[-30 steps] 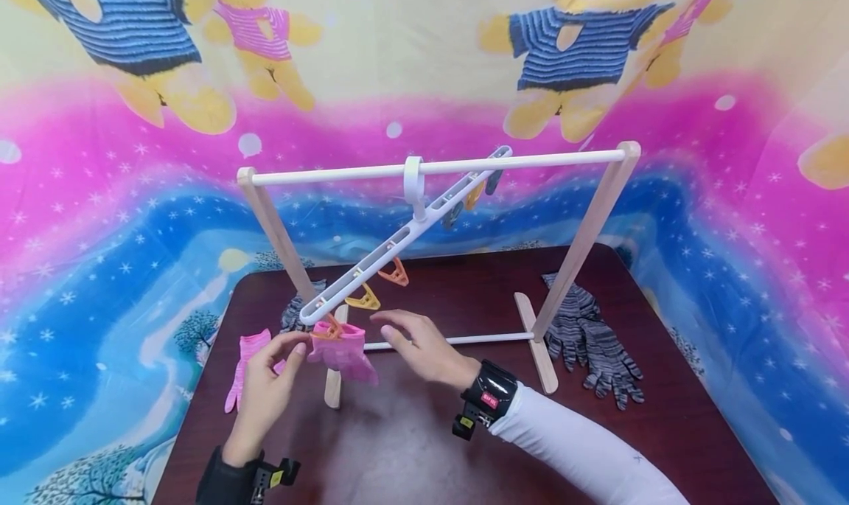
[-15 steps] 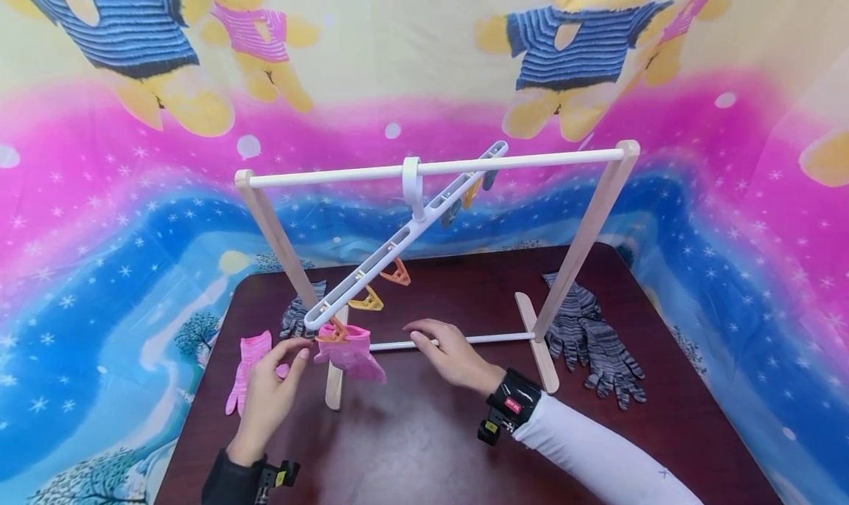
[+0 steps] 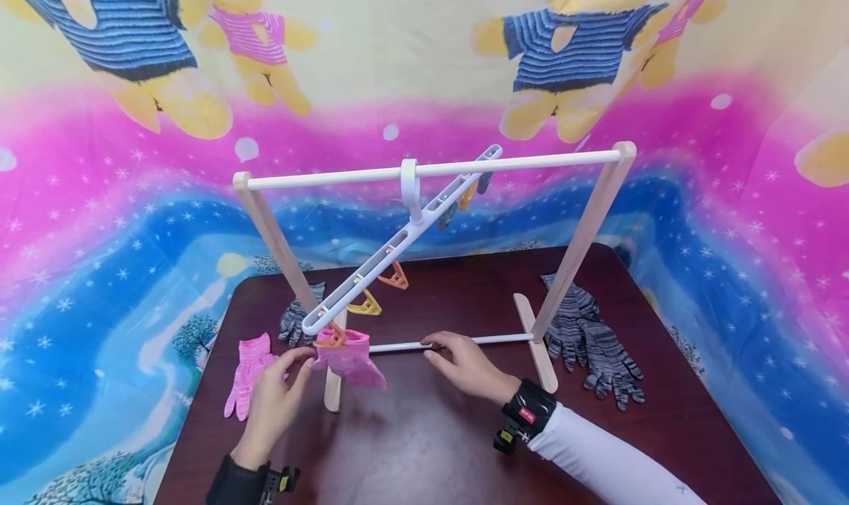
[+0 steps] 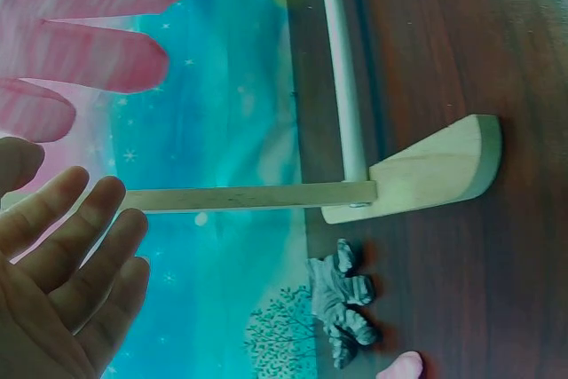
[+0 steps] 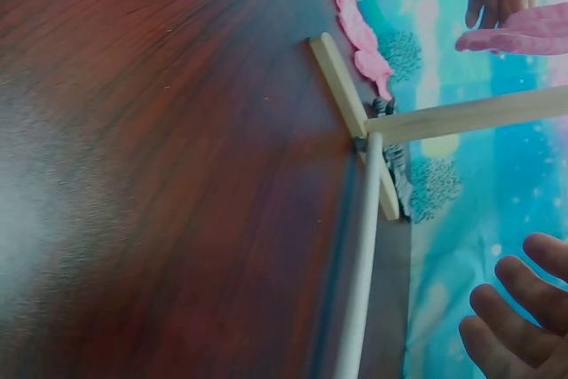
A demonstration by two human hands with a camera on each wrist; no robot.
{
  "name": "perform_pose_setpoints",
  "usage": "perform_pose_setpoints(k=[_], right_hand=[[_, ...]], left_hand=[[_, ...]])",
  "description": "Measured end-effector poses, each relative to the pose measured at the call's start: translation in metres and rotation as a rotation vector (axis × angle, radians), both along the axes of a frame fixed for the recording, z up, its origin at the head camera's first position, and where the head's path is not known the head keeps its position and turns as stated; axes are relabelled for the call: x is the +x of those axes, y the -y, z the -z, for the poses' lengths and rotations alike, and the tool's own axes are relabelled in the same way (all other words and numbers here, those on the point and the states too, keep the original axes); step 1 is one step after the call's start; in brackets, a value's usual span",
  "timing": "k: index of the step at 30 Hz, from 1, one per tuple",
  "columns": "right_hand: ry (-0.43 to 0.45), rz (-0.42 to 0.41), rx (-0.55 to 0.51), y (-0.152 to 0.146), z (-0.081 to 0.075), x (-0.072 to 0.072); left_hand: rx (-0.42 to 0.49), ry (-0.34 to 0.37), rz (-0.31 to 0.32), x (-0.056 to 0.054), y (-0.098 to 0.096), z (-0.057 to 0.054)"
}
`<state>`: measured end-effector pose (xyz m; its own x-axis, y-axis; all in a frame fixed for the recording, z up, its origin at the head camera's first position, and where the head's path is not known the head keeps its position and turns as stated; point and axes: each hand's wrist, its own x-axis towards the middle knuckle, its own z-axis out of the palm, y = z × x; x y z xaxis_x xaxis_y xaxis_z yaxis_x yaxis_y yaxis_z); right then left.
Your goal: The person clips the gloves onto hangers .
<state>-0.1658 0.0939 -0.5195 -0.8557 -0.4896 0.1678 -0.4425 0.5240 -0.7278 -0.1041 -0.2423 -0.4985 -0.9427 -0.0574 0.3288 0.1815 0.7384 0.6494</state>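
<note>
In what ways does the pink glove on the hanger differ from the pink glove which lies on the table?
The hanging glove is pinched by an orange clip at its cuff, but the lying glove shows no clip. The hanging glove droops below the hanger, while the lying glove rests on the table. Both are pink.

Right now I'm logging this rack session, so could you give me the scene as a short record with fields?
Hanger: white hanger hooked on the top rail, slanting across it
Clipped: pink glove in an orange clip at the hanger's near end
Unused clip: yellow clip, next along
Loose on table: second pink glove; grey striped gloves at both sides
Left hand: fingers relaxed, beside the clipped glove; contact unclear
Right hand: holding nothing, near the lower rail
</note>
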Motion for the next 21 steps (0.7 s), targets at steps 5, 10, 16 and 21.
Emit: perform_pose_setpoints(k=[5, 10, 16, 21], right_hand=[[-0.015, 0.007, 0.030, -0.006, 0.009, 0.004], [-0.036, 0.010, 0.045, -0.010, 0.014, 0.005], [-0.052, 0.012, 0.059, -0.016, 0.022, 0.007], [-0.044, 0.020, 0.057, -0.024, 0.027, 0.008]], left_hand=[[-0.015, 0.010, -0.011, 0.002, 0.000, 0.006], [-0.056, 0.001, -0.031, 0.004, 0.000, 0.013], [-0.102, -0.023, -0.046, 0.006, -0.002, 0.022], [-0.129, -0.012, -0.036, 0.008, -0.005, 0.028]])
